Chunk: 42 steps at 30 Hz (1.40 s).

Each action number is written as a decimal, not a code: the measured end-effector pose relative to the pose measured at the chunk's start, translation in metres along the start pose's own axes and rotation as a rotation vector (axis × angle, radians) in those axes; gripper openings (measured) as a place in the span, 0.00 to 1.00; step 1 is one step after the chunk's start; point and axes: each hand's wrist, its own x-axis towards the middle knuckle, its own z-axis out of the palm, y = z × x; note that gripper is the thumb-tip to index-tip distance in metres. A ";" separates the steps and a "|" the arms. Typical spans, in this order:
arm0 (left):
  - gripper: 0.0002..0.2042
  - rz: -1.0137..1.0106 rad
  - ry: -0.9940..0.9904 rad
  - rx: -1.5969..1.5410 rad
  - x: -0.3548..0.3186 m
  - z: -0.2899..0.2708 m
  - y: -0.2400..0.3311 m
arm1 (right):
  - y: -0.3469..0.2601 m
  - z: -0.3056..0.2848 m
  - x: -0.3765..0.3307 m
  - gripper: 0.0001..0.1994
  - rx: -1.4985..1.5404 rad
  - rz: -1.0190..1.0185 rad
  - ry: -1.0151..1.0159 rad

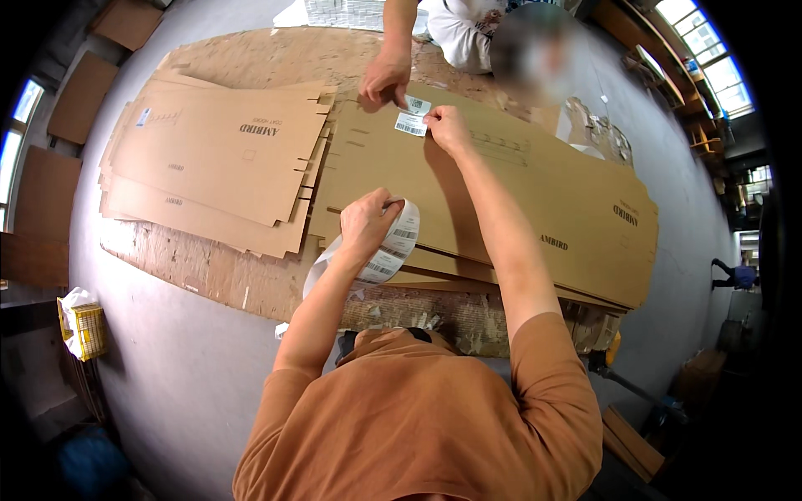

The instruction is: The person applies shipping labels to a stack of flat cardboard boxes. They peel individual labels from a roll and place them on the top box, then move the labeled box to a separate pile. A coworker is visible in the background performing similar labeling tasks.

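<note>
My left hand [365,222] is closed on a strip of white barcode labels [391,251], which curls down below the fingers. Farther ahead, my right hand [448,129] pinches the right edge of a white label [410,124] lying at the top left of a flat cardboard sheet [376,171]. A co-worker's hand [387,77] reaches in from the far side. Its fingers touch another label [417,105] just beyond mine. More cardboard sheets show beneath the near edge of the top one.
To the left lies a stack of flat cardboard sheets [209,167], one bearing a small label. Everything rests on a worn wooden table [188,265]. A yellow basket [86,331] with a white bag stands at the left. The co-worker [459,37] is across the table.
</note>
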 end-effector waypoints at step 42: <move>0.08 -0.135 0.180 0.390 0.003 0.035 -0.026 | 0.306 -0.471 -0.342 0.21 -0.835 0.832 0.585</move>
